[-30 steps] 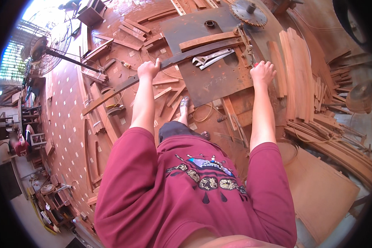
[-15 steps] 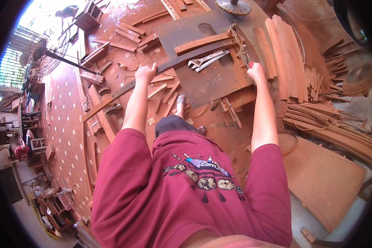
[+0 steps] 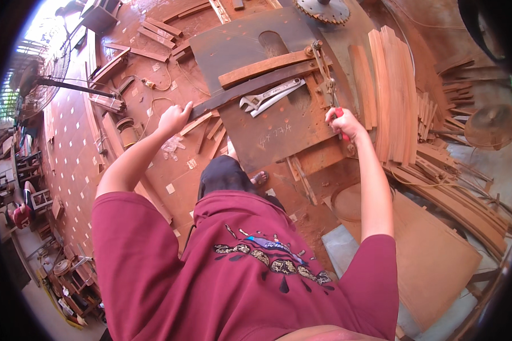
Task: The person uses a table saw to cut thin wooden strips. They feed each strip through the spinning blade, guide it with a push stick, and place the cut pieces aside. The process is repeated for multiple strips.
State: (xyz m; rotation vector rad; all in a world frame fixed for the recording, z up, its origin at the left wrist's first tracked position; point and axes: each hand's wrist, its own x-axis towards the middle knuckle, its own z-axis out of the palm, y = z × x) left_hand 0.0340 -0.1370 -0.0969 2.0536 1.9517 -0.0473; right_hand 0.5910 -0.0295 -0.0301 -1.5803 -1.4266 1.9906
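My left hand (image 3: pixel 175 118) is closed at the near-left end of a long dark strip (image 3: pixel 250 88) lying across a grey metal machine table (image 3: pixel 261 133). My forearm hides whatever lies beyond that end. My right hand (image 3: pixel 347 124) wraps round the red handle (image 3: pixel 339 116) of a metal lever clamp (image 3: pixel 324 74) at the table's right side. A curved wooden piece (image 3: pixel 267 68) lies along the strip's far side, its right end by the clamp. On the near side an adjustable wrench (image 3: pixel 270 95) rests beside a pale metal bar (image 3: pixel 279 99).
A toothed circular saw blade (image 3: pixel 322 10) stands beyond the table. Curved planks (image 3: pixel 392 91) are stacked to the right, with more boards (image 3: pixel 455 199) nearer me. A pedestal fan (image 3: pixel 40 79) is at far left. Offcuts (image 3: pixel 156 34) and a cable (image 3: pixel 168 82) lie on the tiled floor.
My view has shifted, and my left arm now bends outward at the strip's end. My right hand stays on the clamp handle, which shows more of its red grip.
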